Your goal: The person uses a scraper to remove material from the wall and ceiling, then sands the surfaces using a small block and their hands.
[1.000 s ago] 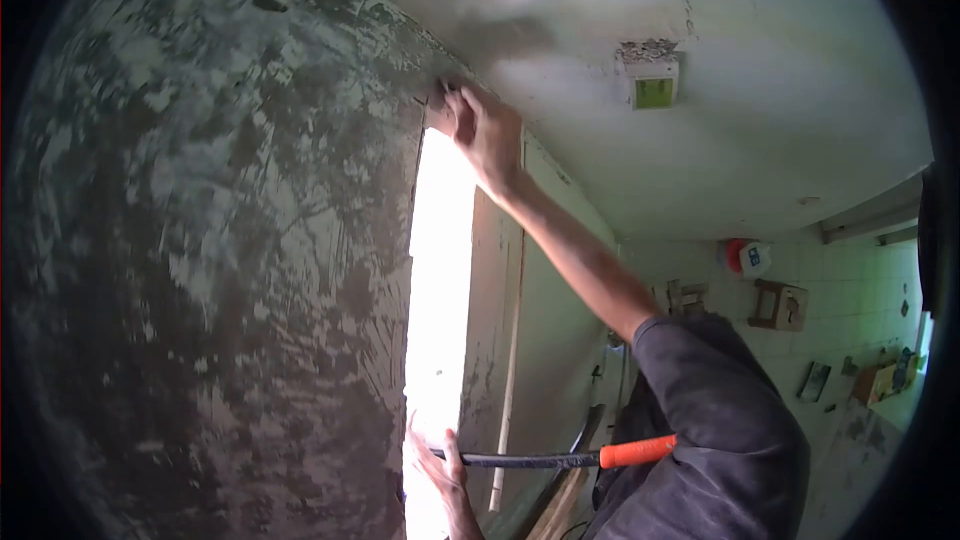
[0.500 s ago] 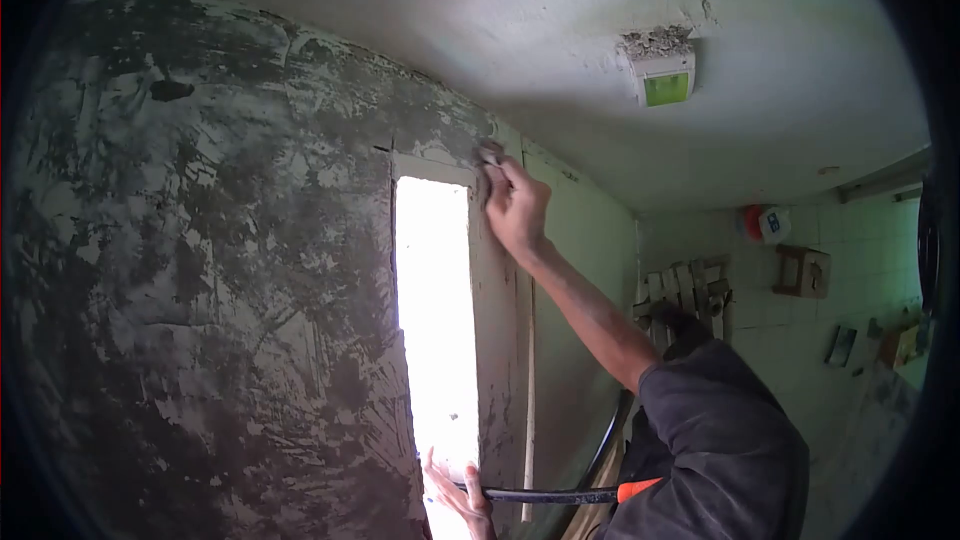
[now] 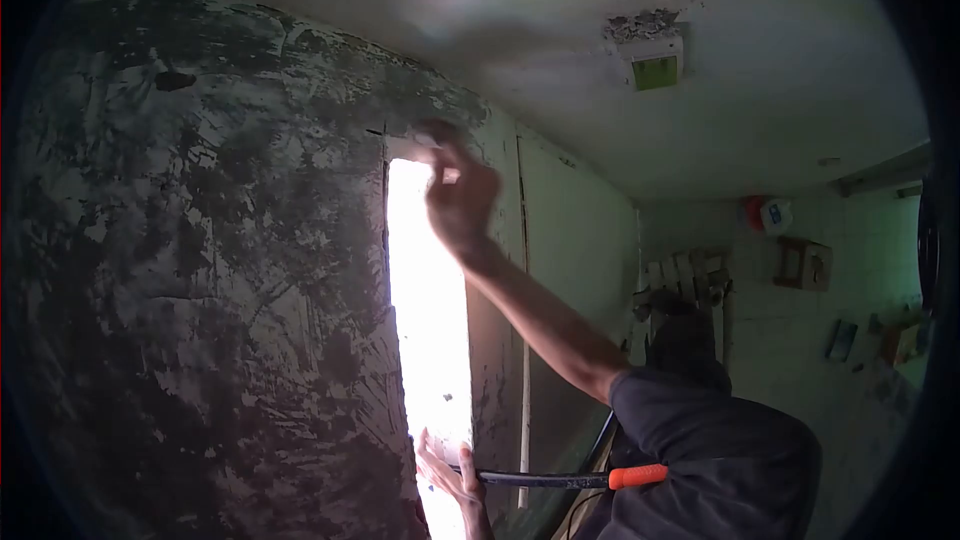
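My right hand [image 3: 463, 202] is raised at the top end of a bright narrow opening [image 3: 430, 280] in the wall. Its fingers are closed in a pinch around something small, smeared by motion and not identifiable. Lower down, my left hand [image 3: 452, 473] rests against the bright opening, fingers stretched out and thumb apart. A black rod [image 3: 545, 479] with an orange end [image 3: 637, 476] runs across to the left thumb; where it meets the hand is partly hidden. Patchy grey plaster [image 3: 250, 270] covers the wall left of the opening.
A box with a green face [image 3: 656, 72] sits on the pale surface above, with broken plaster around it. Right lie stacked boards [image 3: 685, 278], a wooden stool [image 3: 803, 265] and a white container [image 3: 776, 215]. A thin strip [image 3: 525, 410] runs beside the opening.
My right hand has moved left, from the opening's right edge to across its upper end. My left hand stays at the opening's lower part. The view has shifted slightly and darkened.
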Demonstrator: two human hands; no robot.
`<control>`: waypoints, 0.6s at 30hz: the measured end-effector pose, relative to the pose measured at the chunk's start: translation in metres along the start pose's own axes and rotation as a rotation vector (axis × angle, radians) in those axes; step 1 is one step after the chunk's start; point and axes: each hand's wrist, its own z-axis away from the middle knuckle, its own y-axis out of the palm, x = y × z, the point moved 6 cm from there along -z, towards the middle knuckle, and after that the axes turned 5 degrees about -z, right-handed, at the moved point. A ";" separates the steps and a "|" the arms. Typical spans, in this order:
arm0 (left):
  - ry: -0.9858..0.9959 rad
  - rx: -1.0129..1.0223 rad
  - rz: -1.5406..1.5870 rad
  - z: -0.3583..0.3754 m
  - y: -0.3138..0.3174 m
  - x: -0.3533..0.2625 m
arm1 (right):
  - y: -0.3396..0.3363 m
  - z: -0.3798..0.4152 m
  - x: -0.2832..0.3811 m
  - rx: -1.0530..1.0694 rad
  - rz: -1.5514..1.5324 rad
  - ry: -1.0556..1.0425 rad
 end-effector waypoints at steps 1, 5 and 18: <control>-0.001 -0.005 0.002 -0.002 -0.002 -0.005 | 0.007 0.007 0.039 -0.061 -0.173 -0.247; -0.037 0.011 0.020 -0.002 -0.004 -0.005 | -0.003 0.001 -0.002 -0.058 -0.371 -0.373; -0.059 0.015 0.083 -0.003 -0.013 -0.013 | -0.014 -0.014 -0.002 -0.088 -0.261 -0.528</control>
